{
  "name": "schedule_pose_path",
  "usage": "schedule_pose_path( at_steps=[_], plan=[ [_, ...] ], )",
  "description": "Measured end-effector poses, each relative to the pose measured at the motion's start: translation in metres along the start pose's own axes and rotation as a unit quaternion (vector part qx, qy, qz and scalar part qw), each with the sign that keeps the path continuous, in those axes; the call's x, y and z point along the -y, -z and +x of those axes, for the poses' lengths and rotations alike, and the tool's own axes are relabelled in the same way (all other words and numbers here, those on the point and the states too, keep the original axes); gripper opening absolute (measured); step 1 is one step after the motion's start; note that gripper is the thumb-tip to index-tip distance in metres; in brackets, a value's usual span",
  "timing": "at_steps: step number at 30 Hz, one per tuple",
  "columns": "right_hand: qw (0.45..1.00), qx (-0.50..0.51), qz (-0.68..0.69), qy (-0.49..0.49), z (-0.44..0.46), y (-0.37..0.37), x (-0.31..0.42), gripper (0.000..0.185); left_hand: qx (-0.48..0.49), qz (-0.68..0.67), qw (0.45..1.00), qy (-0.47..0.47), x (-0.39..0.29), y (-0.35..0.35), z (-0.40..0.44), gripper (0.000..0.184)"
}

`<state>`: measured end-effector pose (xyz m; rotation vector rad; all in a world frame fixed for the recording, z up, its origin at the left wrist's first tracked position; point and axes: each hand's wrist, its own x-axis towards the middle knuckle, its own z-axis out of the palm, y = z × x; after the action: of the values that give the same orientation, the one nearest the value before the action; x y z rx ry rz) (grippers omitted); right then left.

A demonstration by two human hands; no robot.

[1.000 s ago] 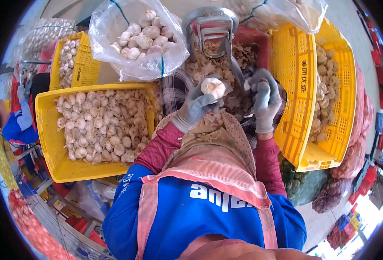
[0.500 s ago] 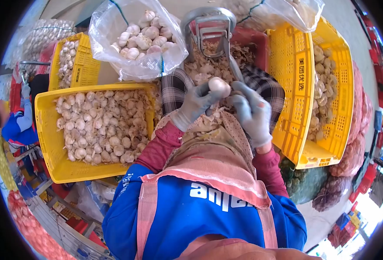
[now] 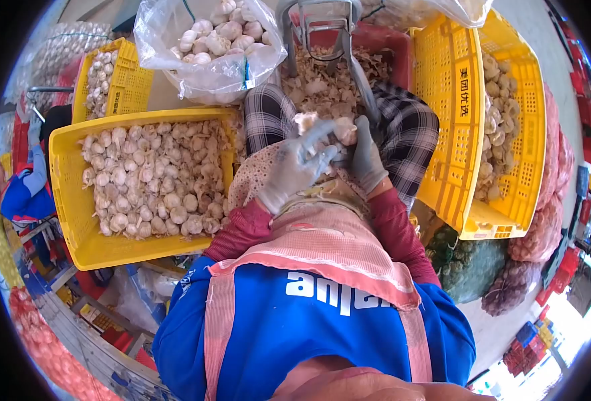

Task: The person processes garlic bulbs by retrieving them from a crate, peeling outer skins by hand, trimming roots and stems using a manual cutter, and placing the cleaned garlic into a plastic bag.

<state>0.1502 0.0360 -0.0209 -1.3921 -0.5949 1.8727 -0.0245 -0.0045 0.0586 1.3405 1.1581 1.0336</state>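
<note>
My left hand (image 3: 295,167), in a grey glove, is over my lap with its fingers bent and blurred. A pale garlic bulb (image 3: 345,131) sits between the two hands, against the fingers of my right hand (image 3: 368,157), also gloved. Another whitish piece (image 3: 305,121) shows just beyond my left fingertips; whether it is held is unclear. Beyond the hands, loose garlic skins (image 3: 325,83) fill a red tub (image 3: 402,53), with a metal frame (image 3: 319,10) standing over it.
A yellow crate (image 3: 75,230) of garlic bulbs stands at left, a plastic bag (image 3: 208,80) of bulbs behind it. At right is a tilted yellow crate (image 3: 449,127) beside more garlic. Net sacks (image 3: 473,267) lie at lower right. Another person's sleeve (image 3: 31,194) shows far left.
My right hand has moved left and turned beside my left hand. The bulb formerly at my left fingertips now shows by my right fingers. The view has shifted slightly.
</note>
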Motion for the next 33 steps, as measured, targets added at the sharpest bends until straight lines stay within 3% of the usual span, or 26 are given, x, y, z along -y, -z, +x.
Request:
schedule_pose_path(
  at_steps=[1, 2, 3, 4, 5, 6, 7, 8, 10, 12, 14, 15, 16, 18, 19, 20, 22, 24, 25, 27, 29, 30, 33],
  plan=[
    [0.998, -0.001, 0.03, -0.057, -0.024, -0.022, 0.021, 0.065, -0.06, 0.165, 0.981, -0.082, 0.017, 0.005, 0.007, 0.052],
    [0.996, 0.006, 0.056, -0.068, -0.026, -0.028, 0.022, 0.065, -0.118, 0.325, 0.924, -0.161, 0.038, 0.007, 0.012, 0.055],
    [0.996, 0.037, 0.019, -0.077, -0.026, -0.024, 0.023, 0.065, -0.062, 0.273, 0.948, -0.154, 0.039, 0.008, 0.019, 0.064],
    [0.994, 0.067, -0.016, -0.087, -0.024, -0.02, 0.022, 0.065, 0.012, 0.024, 1.0, -0.014, 0.038, 0.007, 0.019, 0.069],
    [0.998, 0.045, -0.008, -0.039, -0.017, -0.022, 0.01, 0.061, 0.084, -0.228, 0.962, 0.126, 0.037, 0.006, 0.02, 0.075],
    [0.998, 0.047, -0.009, -0.038, -0.021, -0.026, 0.021, 0.061, 0.084, -0.25, 0.959, 0.108, 0.042, 0.005, 0.023, 0.073],
    [0.991, 0.01, -0.127, 0.033, -0.031, -0.031, 0.039, 0.054, 0.083, -0.25, 0.959, 0.106, 0.046, 0.005, 0.025, 0.073],
    [0.964, -0.027, -0.244, 0.103, -0.037, -0.032, 0.051, 0.048, 0.053, -0.273, 0.956, 0.093, 0.049, 0.004, 0.026, 0.072],
    [0.864, -0.061, -0.329, 0.375, -0.03, -0.016, 0.062, 0.025, -0.014, -0.251, 0.966, 0.059, 0.05, 0.004, 0.03, 0.067],
    [0.817, -0.139, -0.297, 0.475, -0.024, -0.016, 0.084, 0.027, -0.02, -0.262, 0.96, 0.099, 0.05, 0.009, 0.038, 0.065],
    [0.621, -0.164, -0.479, 0.599, 0.009, -0.01, 0.104, 0.034, -0.043, -0.344, 0.926, 0.149, 0.033, 0.007, 0.045, 0.055],
    [0.649, -0.132, -0.545, 0.514, 0.01, -0.007, 0.104, 0.042, -0.043, -0.346, 0.926, 0.146, 0.03, 0.011, 0.049, 0.055],
    [0.735, 0.008, -0.517, 0.438, 0.016, -0.004, 0.108, 0.043, -0.024, -0.301, 0.943, 0.141, 0.028, 0.016, 0.053, 0.056],
    [0.802, 0.058, -0.531, 0.266, -0.008, -0.004, 0.129, 0.041, -0.042, -0.204, 0.972, 0.106, 0.031, 0.021, 0.063, 0.056],
    [0.873, 0.075, -0.412, 0.248, -0.02, -0.006, 0.13, 0.037, -0.047, -0.205, 0.972, 0.103, 0.033, 0.022, 0.066, 0.056],
    [0.798, 0.043, -0.496, 0.34, -0.023, 0.006, 0.126, 0.034, -0.064, -0.213, 0.969, 0.106, 0.034, 0.023, 0.068, 0.049],
    [0.9, 0.069, -0.369, 0.223, -0.066, -0.02, 0.159, 0.032, -0.082, -0.223, 0.966, 0.105, 0.034, 0.027, 0.073, 0.042],
    [0.904, -0.002, -0.385, 0.186, -0.078, -0.039, 0.162, 0.033, -0.036, -0.258, 0.95, 0.172, 0.031, 0.032, 0.077, 0.043],
    [0.885, -0.012, -0.412, 0.215, -0.071, -0.036, 0.153, 0.032, -0.039, -0.258, 0.951, 0.168, 0.029, 0.031, 0.08, 0.043],
    [0.824, -0.046, -0.465, 0.319, -0.039, -0.021, 0.117, 0.029, -0.073, -0.285, 0.949, 0.113, 0.021, 0.027, 0.085, 0.043],
    [0.72, -0.092, -0.532, 0.435, 0.004, -0.005, 0.084, 0.027, -0.059, -0.319, 0.938, 0.12, 0.019, 0.029, 0.087, 0.041],
    [0.742, -0.094, -0.519, 0.413, 0.017, -0.006, 0.08, 0.025, -0.052, -0.344, 0.929, 0.129, 0.025, 0.028, 0.088, 0.04],
    [0.681, -0.098, -0.585, 0.429, 0.037, -0.01, 0.08, 0.035, -0.027, -0.313, 0.942, 0.121, 0.019, 0.029, 0.084, 0.043]
  ],
)
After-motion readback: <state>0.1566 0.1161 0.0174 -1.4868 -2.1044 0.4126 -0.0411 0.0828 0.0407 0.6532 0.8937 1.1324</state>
